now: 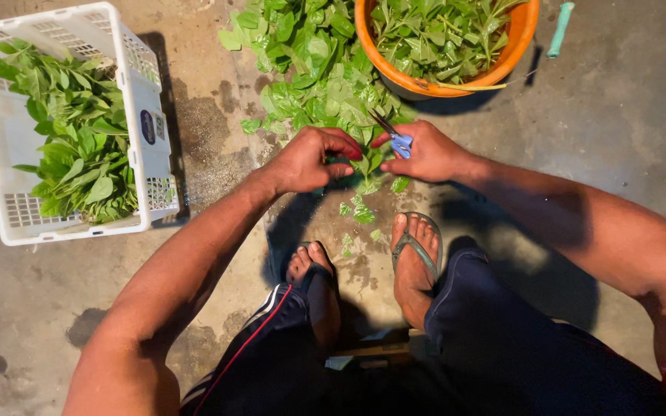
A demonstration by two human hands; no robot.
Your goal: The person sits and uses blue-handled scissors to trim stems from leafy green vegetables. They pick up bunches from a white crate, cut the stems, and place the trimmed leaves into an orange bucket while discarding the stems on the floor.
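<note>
I see loose green leaves [314, 73] piled before my feet, beside a round orange plastic tub [519, 35] and white slatted plastic crate [134, 92], both leaf-filled. My left hand [310, 160] pinches a leaf; my right hand [424, 152] grips small blue-handled scissors [396, 139].

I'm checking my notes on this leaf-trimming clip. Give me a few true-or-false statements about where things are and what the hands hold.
1. The right hand holds small scissors with blue handles. True.
2. The white crate is empty. False: it holds green leaves.
3. The orange tub stands beyond the loose pile of leaves on the floor. True.
4. The left hand rests on the crate. False: it is over the leaf pile, fingers pinched on a stem or leaf, close to the right hand.
5. The person is barefoot. False: both feet wear flip-flops.
</note>
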